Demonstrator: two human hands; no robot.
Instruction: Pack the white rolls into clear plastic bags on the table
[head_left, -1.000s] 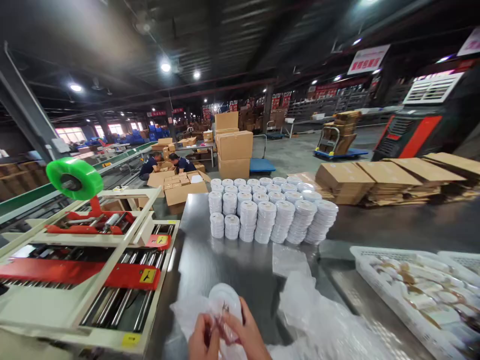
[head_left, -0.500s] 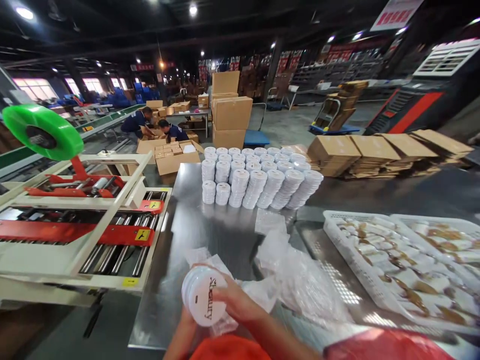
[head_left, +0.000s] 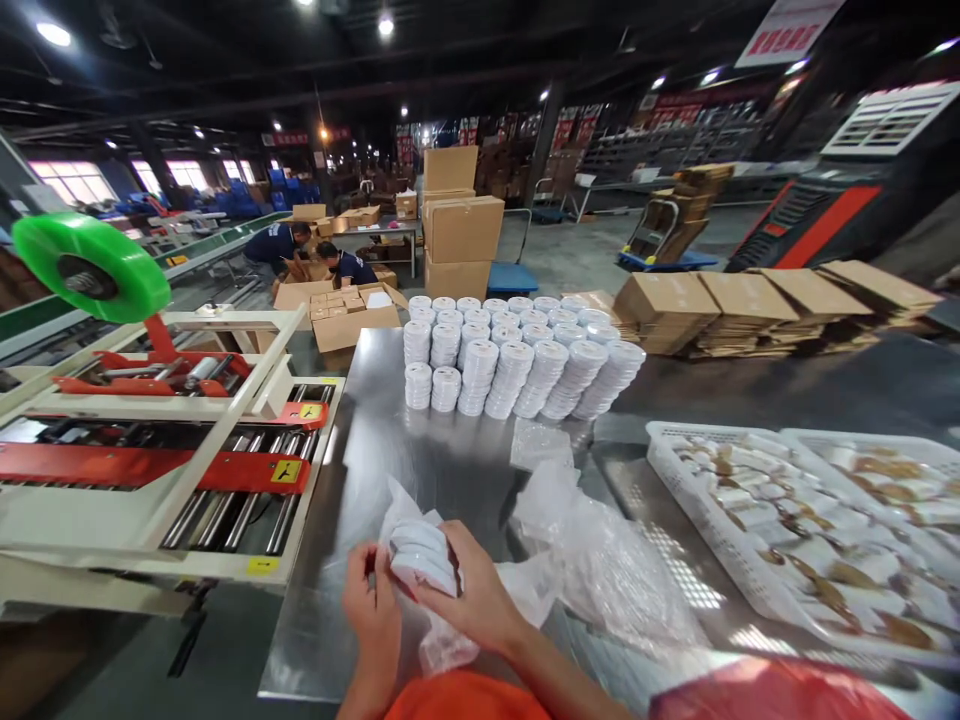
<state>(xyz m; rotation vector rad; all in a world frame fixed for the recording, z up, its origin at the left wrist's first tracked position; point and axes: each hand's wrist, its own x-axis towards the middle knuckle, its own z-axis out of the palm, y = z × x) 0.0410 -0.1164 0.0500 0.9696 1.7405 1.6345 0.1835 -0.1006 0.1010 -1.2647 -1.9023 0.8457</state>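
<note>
White lid stack (head_left: 421, 556) ×1 | both hands' fingers gripping it: left hand (head_left: 373, 615), right hand (head_left: 474, 598)

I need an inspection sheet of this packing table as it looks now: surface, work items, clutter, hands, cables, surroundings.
Surface: shiny metal table, mostly bare in the middle.
Work items: short stack of white round lids in a thin plastic bag, held above the near edge.
Clutter: crumpled plastic bags; rows of stacked white lids at the far end; white baskets of small packets on the right.
Hands: left hand grips the bag; right hand holds the lids.
Cables: nothing seen.
Surroundings: taping machine with green roll on the left; cardboard boxes; two people bent over cartons.
</note>
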